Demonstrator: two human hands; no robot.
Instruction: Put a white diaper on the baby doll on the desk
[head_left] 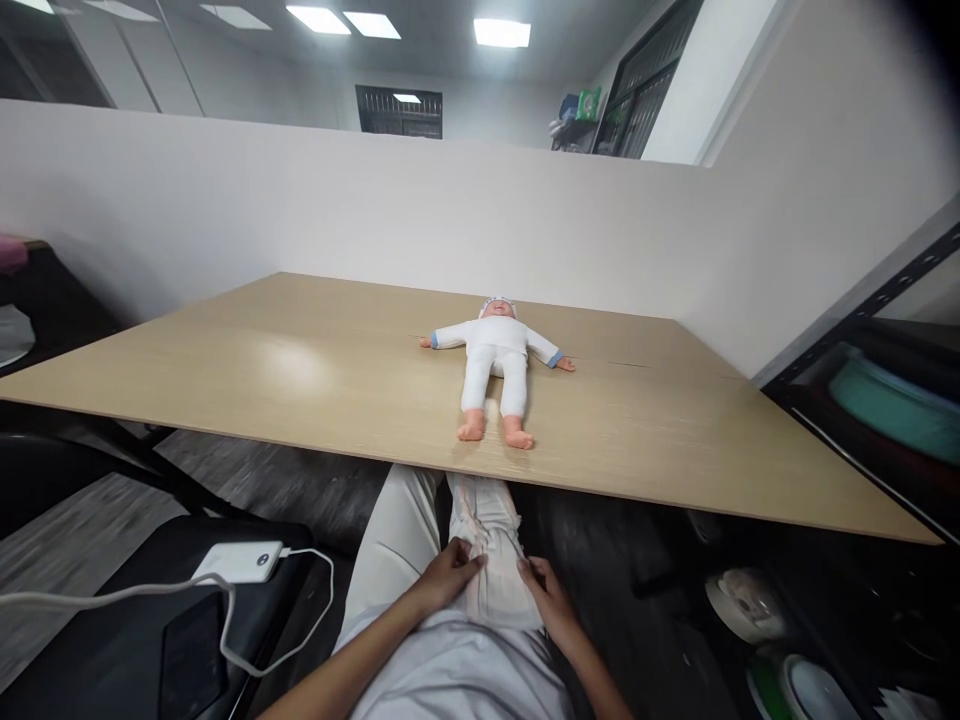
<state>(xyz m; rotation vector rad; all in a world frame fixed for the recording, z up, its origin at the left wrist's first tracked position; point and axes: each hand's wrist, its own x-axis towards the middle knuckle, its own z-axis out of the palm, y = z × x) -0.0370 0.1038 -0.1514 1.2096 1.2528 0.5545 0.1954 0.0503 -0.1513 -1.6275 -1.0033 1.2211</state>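
A white diaper point(491, 560) lies spread lengthwise over my lap, its far end reaching under the table edge. My left hand point(451, 572) is closed on its left side, fingers pinching the material. On the opposite side, my right hand point(549, 592) grips the right edge between thumb and fingers. Beyond, a baby doll point(496, 350) in white clothes with blue cuffs is on its back on the table point(360, 380). Its arms are stretched out sideways and its bare feet point toward me.
A black chair point(97, 600) at my left holds a white power bank point(240, 562) with a cable, and a phone point(193, 655). A dark shelf point(862, 400) stands at the right. Several items sit low at the right, including a pale round object point(745, 604).
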